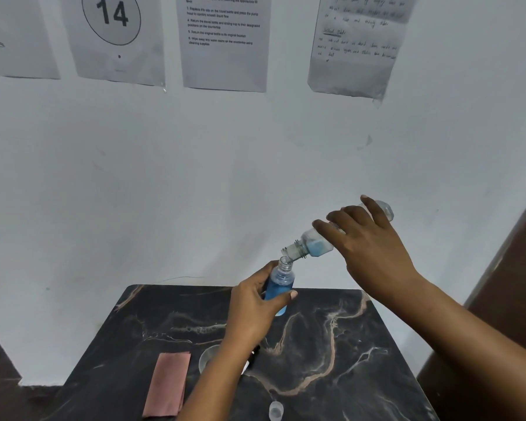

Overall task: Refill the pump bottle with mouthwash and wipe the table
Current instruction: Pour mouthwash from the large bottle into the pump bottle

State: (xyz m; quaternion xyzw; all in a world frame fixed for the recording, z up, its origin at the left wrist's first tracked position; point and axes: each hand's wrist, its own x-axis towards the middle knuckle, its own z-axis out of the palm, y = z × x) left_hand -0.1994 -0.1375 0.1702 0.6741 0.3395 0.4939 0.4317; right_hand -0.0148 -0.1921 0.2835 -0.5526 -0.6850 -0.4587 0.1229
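My left hand (255, 302) grips a small clear pump bottle (281, 282) with its top off, held upright above the dark marble table (362, 344); blue mouthwash fills most of it. My right hand (374, 238) holds a larger clear mouthwash bottle (313, 246) tilted neck-down, its open mouth touching the small bottle's opening. A little blue liquid sits near the big bottle's shoulder. A folded pink cloth (167, 384) lies at the table's front left.
A small clear cup (208, 357) shows partly behind my left forearm, with a dark object (254, 352) beside it. A clear cap (276, 410) stands near the front edge. Paper sheets (225, 41) hang on the white wall behind.
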